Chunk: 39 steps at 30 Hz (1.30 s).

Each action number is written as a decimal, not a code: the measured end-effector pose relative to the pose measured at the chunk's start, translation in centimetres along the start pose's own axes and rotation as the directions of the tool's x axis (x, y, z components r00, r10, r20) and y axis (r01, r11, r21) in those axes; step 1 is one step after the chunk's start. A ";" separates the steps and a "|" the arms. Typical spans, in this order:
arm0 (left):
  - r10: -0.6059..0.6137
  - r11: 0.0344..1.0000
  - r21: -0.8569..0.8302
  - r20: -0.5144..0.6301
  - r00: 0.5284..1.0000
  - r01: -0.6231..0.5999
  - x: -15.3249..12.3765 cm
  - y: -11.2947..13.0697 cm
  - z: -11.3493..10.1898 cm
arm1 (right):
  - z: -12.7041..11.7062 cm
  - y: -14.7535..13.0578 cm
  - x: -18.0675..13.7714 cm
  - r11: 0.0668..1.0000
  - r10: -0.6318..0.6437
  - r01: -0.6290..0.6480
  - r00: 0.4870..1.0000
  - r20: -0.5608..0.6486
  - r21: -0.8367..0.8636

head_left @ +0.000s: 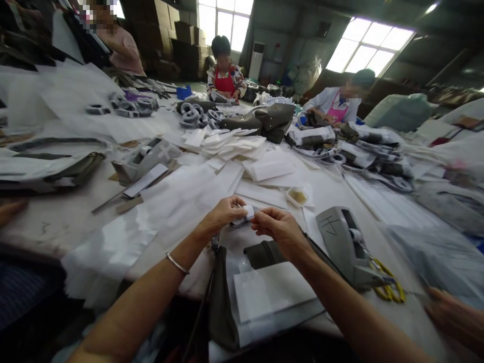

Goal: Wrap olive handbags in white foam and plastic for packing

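Observation:
My left hand (227, 213) is closed in a pinch around a small white tag (248, 212), above the back edge of a bag. Right beside it, the thumb and finger of my right hand (278, 225) are pressed together at the tag's right edge; whatever lies between them is too small to make out. Below both hands lies a dark olive bag (224, 307), partly wrapped in clear plastic, with a white sheet (272, 292) on it. My right forearm covers part of the bag.
A grey tape dispenser (336, 242) and yellow-handled scissors (389, 292) lie right of the bag. Behind my hands are a small white dish (297, 196) and scattered white sheets (230, 146). Another dispenser (145, 156) stands left. Co-workers sit across the table; other people's hands show at both sides.

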<state>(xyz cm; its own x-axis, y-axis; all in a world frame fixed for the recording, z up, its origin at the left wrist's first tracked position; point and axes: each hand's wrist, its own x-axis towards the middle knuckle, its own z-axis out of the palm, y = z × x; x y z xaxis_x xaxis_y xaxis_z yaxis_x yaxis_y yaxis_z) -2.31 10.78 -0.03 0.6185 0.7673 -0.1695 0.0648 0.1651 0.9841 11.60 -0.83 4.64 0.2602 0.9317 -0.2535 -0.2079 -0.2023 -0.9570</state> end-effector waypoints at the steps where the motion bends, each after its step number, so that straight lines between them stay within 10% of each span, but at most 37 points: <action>1: 0.007 1.000 -0.006 0.001 1.000 -0.007 0.0 -0.1 -0.1 | 0.5 0.5 0.9 1.000 0.023 -0.023 1.000 -0.020 -0.001; 10: 0.190 0.948 0.285 -0.153 0.970 -0.141 -0.6 -1.5 -0.5 | 1.0 4.0 3.5 0.978 0.152 -0.177 0.969 -0.196 -0.114; 15: 0.131 0.979 0.170 -0.114 0.985 -0.110 -0.9 -1.0 -1.4 | 0.3 3.8 3.8 0.829 0.149 -0.205 0.978 -0.147 -0.520; 18: 0.051 0.998 -0.041 -0.044 0.998 -0.052 -0.7 -0.9 -1.9 | -0.4 2.8 3.4 0.561 -0.162 -0.018 0.978 -0.131 -0.828; 21: 0.023 0.979 -0.204 -0.010 1.000 -0.024 -0.5 -0.9 -2.0 | -0.9 1.1 2.5 0.074 -0.503 0.258 0.844 0.187 -0.963; 26: 0.023 0.958 -0.285 0.048 0.999 -0.008 -0.7 -1.0 -1.9 | -0.3 -1.0 2.3 -0.372 -0.422 0.519 0.644 0.638 -0.770; 34: 0.037 0.989 -0.146 0.111 0.993 -0.020 0.1 -1.7 -2.5 | 2.5 0.1 5.4 -0.442 -0.233 0.425 0.796 0.559 -0.790; 39: 0.078 0.996 0.041 -0.029 0.997 -0.077 1.1 -2.3 -3.2 | 2.9 0.2 6.7 -0.323 -0.115 0.339 0.913 0.393 -0.883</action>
<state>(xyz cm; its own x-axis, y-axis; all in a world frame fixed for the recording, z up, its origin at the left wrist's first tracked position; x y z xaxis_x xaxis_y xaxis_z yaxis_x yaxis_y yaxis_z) -4.26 13.26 -2.65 0.5984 0.7957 -0.0938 0.0492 0.0804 0.9955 10.57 6.29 3.20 -0.1089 0.9918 -0.0662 0.9884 0.1151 0.0989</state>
